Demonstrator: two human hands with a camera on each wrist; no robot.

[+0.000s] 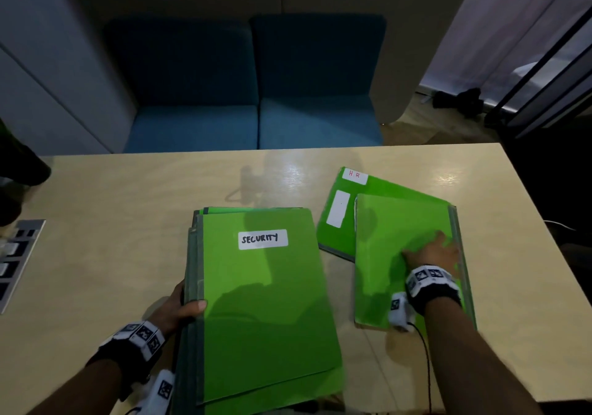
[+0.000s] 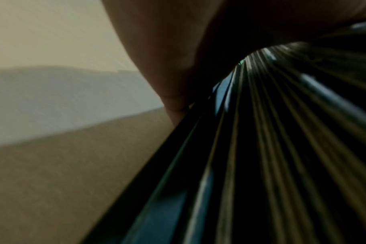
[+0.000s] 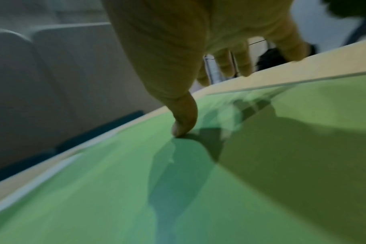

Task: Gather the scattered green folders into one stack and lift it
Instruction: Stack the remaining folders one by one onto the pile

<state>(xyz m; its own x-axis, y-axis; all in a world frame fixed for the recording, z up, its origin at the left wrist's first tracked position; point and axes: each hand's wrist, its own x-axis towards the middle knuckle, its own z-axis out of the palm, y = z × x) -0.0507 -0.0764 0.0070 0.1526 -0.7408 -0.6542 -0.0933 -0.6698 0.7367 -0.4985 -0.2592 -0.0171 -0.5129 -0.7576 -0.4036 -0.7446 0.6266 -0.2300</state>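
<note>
A stack of green folders (image 1: 266, 305), the top one labelled SECURITY, lies at the near middle of the table. My left hand (image 1: 179, 310) grips its left spine edge, thumb on top; the left wrist view shows the stacked folder edges (image 2: 261, 156) close up. To the right lies a plain green folder (image 1: 400, 254) overlapping another labelled HR (image 1: 339, 219). My right hand (image 1: 432, 253) rests flat on the plain folder (image 3: 178, 189) with fingers spread, thumb tip (image 3: 182, 127) pressing the cover.
The pale wooden table (image 1: 128, 222) ends just right of the folders. A grey socket panel (image 1: 16, 254) sits at the left edge. Blue sofa seats (image 1: 253, 126) stand beyond the far edge. A dark object (image 1: 458, 101) lies on the floor at the right.
</note>
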